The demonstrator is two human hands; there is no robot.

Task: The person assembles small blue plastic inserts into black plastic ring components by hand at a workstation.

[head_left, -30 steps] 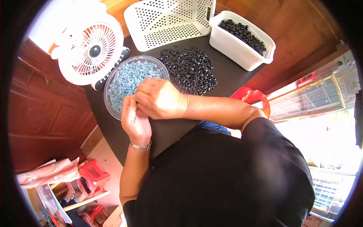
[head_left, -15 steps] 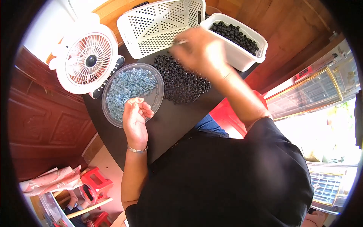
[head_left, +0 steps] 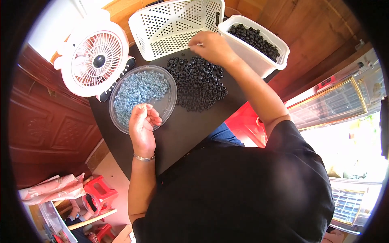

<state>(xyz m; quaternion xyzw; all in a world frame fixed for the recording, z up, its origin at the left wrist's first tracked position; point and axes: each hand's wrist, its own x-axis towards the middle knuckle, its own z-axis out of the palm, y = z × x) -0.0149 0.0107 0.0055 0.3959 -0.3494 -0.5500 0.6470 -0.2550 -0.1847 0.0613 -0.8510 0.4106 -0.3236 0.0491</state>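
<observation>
My left hand [head_left: 143, 123] is raised over the near rim of a round clear lid-like tray [head_left: 165, 109] holding small bluish transparent pieces [head_left: 139, 91]. Its fingers are curled in with the thumb against them; whatever they hold, if anything, is hidden. Past the far edge of a heap of black ring-shaped beads [head_left: 198, 83], my right hand [head_left: 212, 47] hovers in front of a white perforated basket [head_left: 176, 44]. Its fingertips are pinched together, with a small pale glint by them that I cannot make out. One small dark piece [head_left: 183, 54] shows just left of those fingers.
A white tub [head_left: 249, 56] with black beads stands right of the basket. Left of the tray is a white fan [head_left: 97, 60]. All rest on a dark table [head_left: 174, 135]; wooden panels [head_left: 265, 24] stand behind. Red stools [head_left: 100, 192] are on the floor at lower left.
My right hand, blurred before, is now sharper and slightly further right, its fingers still together. My left hand has barely shifted. The whole view has moved a little.
</observation>
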